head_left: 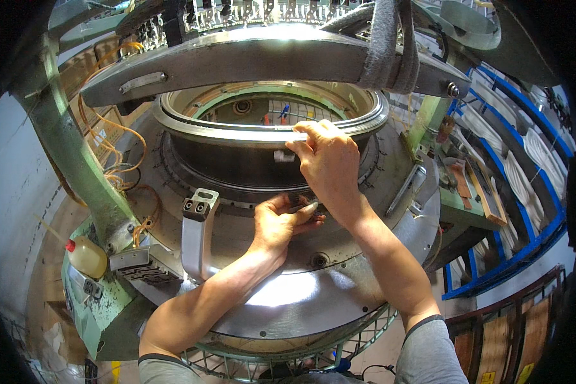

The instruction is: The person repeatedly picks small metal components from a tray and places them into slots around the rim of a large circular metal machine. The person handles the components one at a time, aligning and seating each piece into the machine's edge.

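Observation:
A large round metal cylinder (230, 160) with a grooved ring rim (237, 134) stands in the middle of a circular machine. My right hand (329, 160) is at the front of this rim, its thumb and forefinger pinched together; whatever lies between them is too small to make out. Lower down, my left hand (276, 224) is closed near the cylinder's base, just above the metal bed plate (294, 291). Its fingers curl around something small and dark that I cannot identify. A small pale patch (283, 155) shows on the cylinder wall beside my right hand.
A heavy metal crossbeam (269, 64) spans above the cylinder, with grey cloth (384, 48) hanging over it. An upright metal bracket (198, 233) stands left of my left forearm. A red-capped bottle (86, 257) sits farther left. Blue racks (518, 192) are on the right.

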The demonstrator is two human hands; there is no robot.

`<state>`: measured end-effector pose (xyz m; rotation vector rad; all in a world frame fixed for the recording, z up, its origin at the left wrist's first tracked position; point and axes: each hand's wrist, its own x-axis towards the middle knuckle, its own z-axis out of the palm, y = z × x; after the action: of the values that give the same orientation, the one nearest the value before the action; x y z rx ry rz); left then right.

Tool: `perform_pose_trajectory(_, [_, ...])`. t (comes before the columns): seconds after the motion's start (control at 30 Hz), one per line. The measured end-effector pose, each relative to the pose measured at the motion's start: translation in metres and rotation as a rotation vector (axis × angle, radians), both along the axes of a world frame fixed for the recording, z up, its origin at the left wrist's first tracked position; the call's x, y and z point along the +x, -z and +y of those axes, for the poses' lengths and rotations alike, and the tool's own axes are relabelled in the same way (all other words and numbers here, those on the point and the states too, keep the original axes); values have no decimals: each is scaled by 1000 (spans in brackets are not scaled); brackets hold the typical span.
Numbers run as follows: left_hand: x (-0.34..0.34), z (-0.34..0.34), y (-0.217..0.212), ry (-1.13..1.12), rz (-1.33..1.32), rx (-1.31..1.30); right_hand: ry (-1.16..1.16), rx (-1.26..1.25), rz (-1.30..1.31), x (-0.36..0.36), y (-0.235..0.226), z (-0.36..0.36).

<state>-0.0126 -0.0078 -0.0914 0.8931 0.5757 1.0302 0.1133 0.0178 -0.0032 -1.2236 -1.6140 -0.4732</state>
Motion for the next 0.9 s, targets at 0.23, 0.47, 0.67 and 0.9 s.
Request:
perform_pose_trajectory(0.23, [-1,-1,-2,27,7,0,-49,-106,-10,5,-7,0])
perform_pose_trajectory(0.47, [2,-17,-3,130,9,-66,-277,-286,45,46,17,-33])
perform_pose_trajectory(0.67, [-4,-53,1,311,60,-264,-454,-936,378,77,44,-51])
perform_pose_trajectory(0.9, [-16,-53,8,410,97,-279,-509,-842,119,66,66,-22])
